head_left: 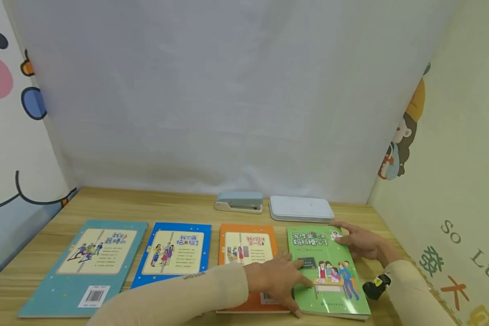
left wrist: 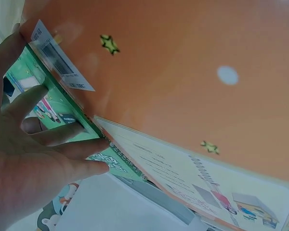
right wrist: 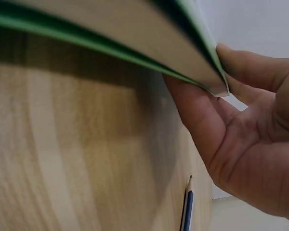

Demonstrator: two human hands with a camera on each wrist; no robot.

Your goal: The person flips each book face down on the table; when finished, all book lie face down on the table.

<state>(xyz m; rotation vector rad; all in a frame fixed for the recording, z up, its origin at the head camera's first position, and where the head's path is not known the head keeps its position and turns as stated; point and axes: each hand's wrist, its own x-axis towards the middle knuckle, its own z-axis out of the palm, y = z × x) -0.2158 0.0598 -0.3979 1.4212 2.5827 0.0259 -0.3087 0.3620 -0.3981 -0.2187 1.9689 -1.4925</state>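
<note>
A green paperback book (head_left: 326, 271) lies at the right end of a row of books, its illustrated cover facing up. My right hand (head_left: 360, 243) pinches its upper right corner. In the right wrist view, the thumb is above the pages and the fingers are beneath, with that edge raised off the wooden surface. My left hand (head_left: 281, 277) spreads its straight fingers over the seam between the green book and an orange book (head_left: 248, 235). Its fingertips touch the green book near the left edge. The left forearm covers part of the orange book and of a blue book (head_left: 177, 249).
A teal book (head_left: 75, 280) lies at the far left of the wooden table (head_left: 146, 203). Behind the books stand a blue-grey stapler (head_left: 239, 202) and a pale flat case (head_left: 301, 208). A pencil (right wrist: 188, 207) lies beneath my right hand. Fabric walls border the table.
</note>
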